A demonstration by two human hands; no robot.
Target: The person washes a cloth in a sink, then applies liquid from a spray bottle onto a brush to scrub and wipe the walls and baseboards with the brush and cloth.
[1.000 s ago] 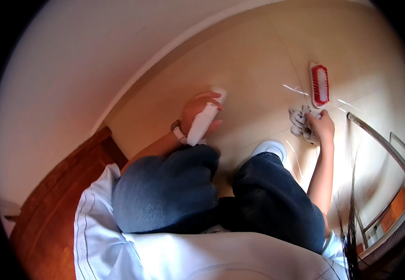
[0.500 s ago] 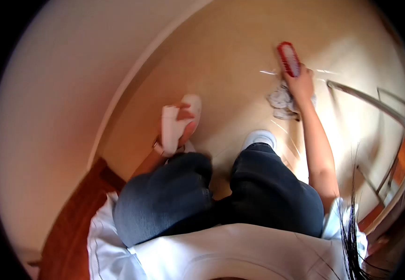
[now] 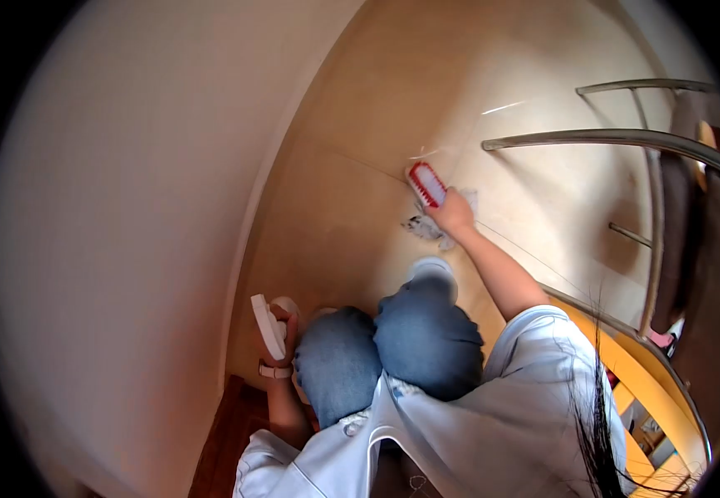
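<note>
My right hand [image 3: 455,216] is closed round one end of a red and white scrub brush [image 3: 427,184], held low over the floor. A crumpled grey-white cloth [image 3: 426,229] lies beside and partly under that hand. Near the wall, my left hand [image 3: 288,330] grips a flat, slab-like white object [image 3: 268,327] whose kind I cannot tell. A rounded white piece [image 3: 285,306] shows just behind its fingers. My knees, in blue jeans, are bent between the two hands, and a white shoe [image 3: 431,267] shows in front of them.
A pale wall [image 3: 144,207] with a skirting edge runs along the left. On the right stand curved metal chair legs [image 3: 592,139] and a yellow piece of furniture [image 3: 655,390]. Dark reddish wood [image 3: 225,440] is at lower left, and the tiled floor [image 3: 352,124] stretches ahead.
My view has turned and shifted. The brush now appears lower and further left, still in my right hand. My left hand has drawn back toward my left knee with the white object.
</note>
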